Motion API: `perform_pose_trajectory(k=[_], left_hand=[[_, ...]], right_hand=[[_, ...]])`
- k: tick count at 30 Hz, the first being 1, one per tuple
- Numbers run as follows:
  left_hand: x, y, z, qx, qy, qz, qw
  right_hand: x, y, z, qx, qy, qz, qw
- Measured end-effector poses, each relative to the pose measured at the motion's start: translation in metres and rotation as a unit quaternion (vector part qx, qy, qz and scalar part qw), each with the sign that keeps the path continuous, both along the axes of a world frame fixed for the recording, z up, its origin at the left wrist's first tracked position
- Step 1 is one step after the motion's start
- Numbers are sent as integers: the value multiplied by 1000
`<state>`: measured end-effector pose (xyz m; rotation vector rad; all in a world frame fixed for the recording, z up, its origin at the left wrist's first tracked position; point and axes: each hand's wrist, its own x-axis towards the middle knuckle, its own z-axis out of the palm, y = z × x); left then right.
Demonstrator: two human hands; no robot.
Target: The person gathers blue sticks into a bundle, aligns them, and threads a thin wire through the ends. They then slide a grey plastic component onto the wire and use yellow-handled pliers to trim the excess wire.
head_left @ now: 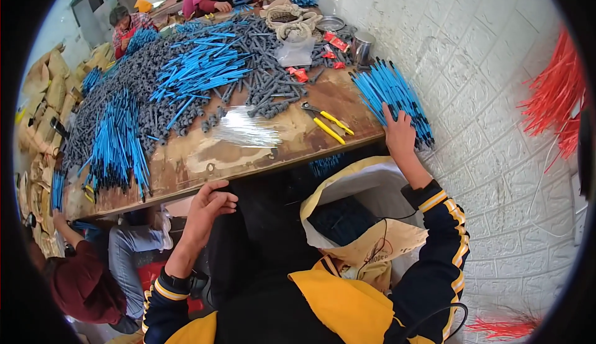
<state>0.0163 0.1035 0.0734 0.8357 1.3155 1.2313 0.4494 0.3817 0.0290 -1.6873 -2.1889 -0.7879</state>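
Fingers on our left hand [208, 210] are half bent and slightly apart, just in front of the table's near edge; those on our right hand [400, 136] lie spread over a bundle of blue sticks [403, 95] at the table's right end, and we cannot tell whether they grip. From the left, we see brown sacks [57, 74], then a co-worker in a dark red top [87, 288], low beside the table [186, 167]. Next, a black-tipped blue bunch [118, 134] rests against a wide heap of dark grey plugs [118, 71], with loose blue sticks [202, 64] scattered on top. Near the table's middle lie thin silvery wires [248, 128], then pliers [332, 126] with yellow handles, jaws pointing away from us. Below the table's edge, an open pale sack [385, 244] stands between our arms. Farthest right, red strands [559, 95] hang by a white brick-patterned wall [484, 126].
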Motion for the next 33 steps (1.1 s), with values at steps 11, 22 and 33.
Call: perform_pose_trajectory(k=[11, 22, 33], left_hand=[[-22, -42, -5, 32, -53, 0, 998], [-54, -40, -76, 40, -35, -247, 967], [-74, -8, -132, -47, -106, -265, 957]], right_hand=[[-33, 23, 12, -57, -198, -127, 970], [-369, 21, 128, -10, -59, 581, 812], [-522, 194, 57, 71, 100, 555, 823]])
